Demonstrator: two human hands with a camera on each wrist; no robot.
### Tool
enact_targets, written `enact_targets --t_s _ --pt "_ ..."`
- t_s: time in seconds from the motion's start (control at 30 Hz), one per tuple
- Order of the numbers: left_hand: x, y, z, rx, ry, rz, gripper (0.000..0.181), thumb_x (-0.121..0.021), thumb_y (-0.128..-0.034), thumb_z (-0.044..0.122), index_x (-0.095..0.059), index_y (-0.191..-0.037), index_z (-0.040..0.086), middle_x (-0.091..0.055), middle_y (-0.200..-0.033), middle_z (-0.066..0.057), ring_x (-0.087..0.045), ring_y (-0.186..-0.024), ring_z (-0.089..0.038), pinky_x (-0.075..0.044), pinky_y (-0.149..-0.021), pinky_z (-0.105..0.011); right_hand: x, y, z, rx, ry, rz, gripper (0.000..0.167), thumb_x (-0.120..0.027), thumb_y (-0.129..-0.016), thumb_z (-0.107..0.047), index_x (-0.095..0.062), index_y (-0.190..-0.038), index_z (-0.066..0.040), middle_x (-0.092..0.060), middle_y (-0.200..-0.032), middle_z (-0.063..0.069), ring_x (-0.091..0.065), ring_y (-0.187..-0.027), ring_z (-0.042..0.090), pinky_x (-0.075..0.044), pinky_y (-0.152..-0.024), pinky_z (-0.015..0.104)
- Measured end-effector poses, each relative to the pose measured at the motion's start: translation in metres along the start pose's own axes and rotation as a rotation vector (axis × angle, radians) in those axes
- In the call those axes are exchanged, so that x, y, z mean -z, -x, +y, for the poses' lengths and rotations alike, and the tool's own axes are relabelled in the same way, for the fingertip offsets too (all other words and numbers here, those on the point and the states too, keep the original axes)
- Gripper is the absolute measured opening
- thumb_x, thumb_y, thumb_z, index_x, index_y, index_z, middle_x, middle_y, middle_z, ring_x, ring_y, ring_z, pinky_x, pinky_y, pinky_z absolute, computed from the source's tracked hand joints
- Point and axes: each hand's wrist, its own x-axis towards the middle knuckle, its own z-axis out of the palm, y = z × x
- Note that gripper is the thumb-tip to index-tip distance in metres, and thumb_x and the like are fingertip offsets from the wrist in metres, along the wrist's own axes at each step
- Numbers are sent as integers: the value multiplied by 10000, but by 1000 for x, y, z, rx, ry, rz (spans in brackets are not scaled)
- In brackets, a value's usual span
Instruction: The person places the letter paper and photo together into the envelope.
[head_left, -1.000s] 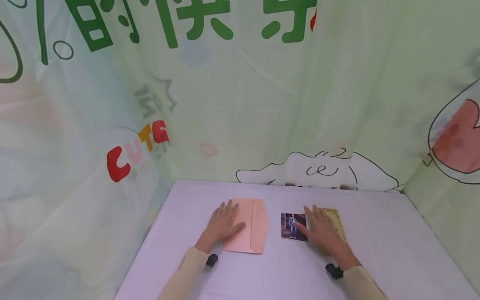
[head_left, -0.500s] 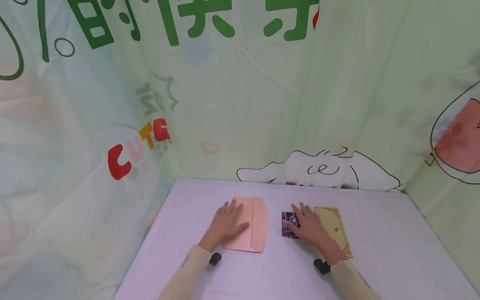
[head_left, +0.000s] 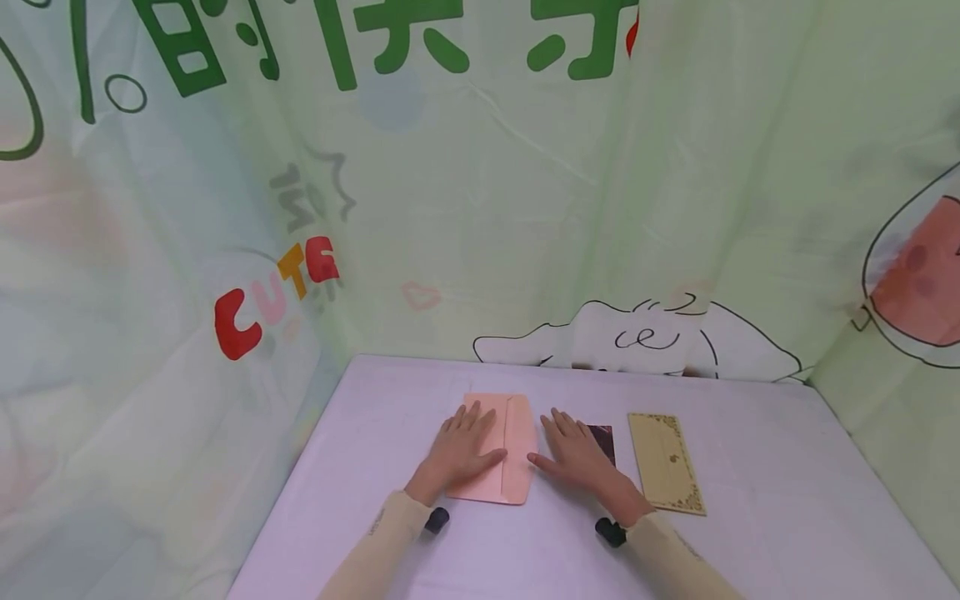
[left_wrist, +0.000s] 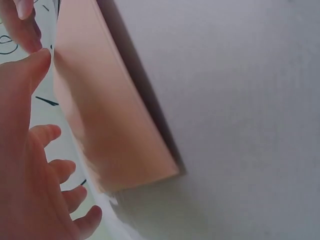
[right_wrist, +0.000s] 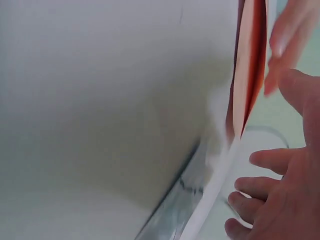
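Observation:
A pink envelope (head_left: 516, 492) lies on the table with its flap side toward the right; in the left wrist view, the envelope (left_wrist: 112, 125) bears the shadow of a hand. Over its left half is my left hand (head_left: 461, 446), fingers spread and fairly straight. My right hand (head_left: 581, 458) is spread between the envelope and a small photo (head_left: 604, 442), mostly covering the photo. Its thumb reaches the flap edge in the head view; in the right wrist view the right hand (right_wrist: 285, 200) seems raised off the table. Neither hand grips anything.
A cream card with an ornate border (head_left: 667, 462) lies right of the photo. The white-covered table (head_left: 780, 500) is backed by a printed curtain (head_left: 517, 208), which also hangs along the left and right sides.
My right hand has swept left from the cream card, across the photo, to the envelope's right edge, uncovering the card. My left hand has shifted slightly right over the envelope.

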Motion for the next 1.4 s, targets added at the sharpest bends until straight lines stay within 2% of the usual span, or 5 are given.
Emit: enact_targets --t_s 0.33,0.87,1.03,1.23,1.4 --pt "-6 -3 10 -54 -54 -18 794 -391 -968 700 -287 -1595 223 -225 -1676 -113 -231 -1533 -394 -299 -1175 -576 -13 -9 -18 93 -61 -51 684 -663 -969 -291 -386 -1514 15 -364 -1583 248 -403 -1432 436 -337 -1149 587" --pt "4 -9 17 -122 -79 -114 593 -484 -984 490 -438 -1523 248 -215 -1681 -105 -226 -1540 -371 -293 -1186 -560 -20 -13 -14 59 -10 -159 657 -638 -984 -360 -434 -1494 0 -352 -1607 197 -343 -1484 385 -269 -1192 574" --pt "16 -16 12 -162 -139 -141 603 -456 -976 598 -479 -1478 265 -217 -1684 -71 -239 -1538 -358 -317 -1171 -564 -20 -14 -14 72 38 -144 656 -624 -988 -385 -441 -1494 -8 -371 -1601 182 -363 -1478 363 -281 -1190 563" --pt "26 -18 1 -164 -109 -254 870 -547 -809 824 -389 -1501 322 -121 -1704 -70 -239 -1539 -355 -384 -1137 -545 -19 -16 -14 84 51 -140 655 -618 -991 -388 -439 -1495 -9 -367 -1603 184 -362 -1477 370 -277 -1190 572" --pt "34 -17 -5 -174 -80 -312 1029 -667 -694 832 -319 -1516 318 -63 -1712 -69 -221 -1553 -300 -422 -1121 -501 -19 -15 -13 94 68 -133 656 -608 -995 -398 -436 -1496 -10 -368 -1603 180 -368 -1475 364 -285 -1188 566"
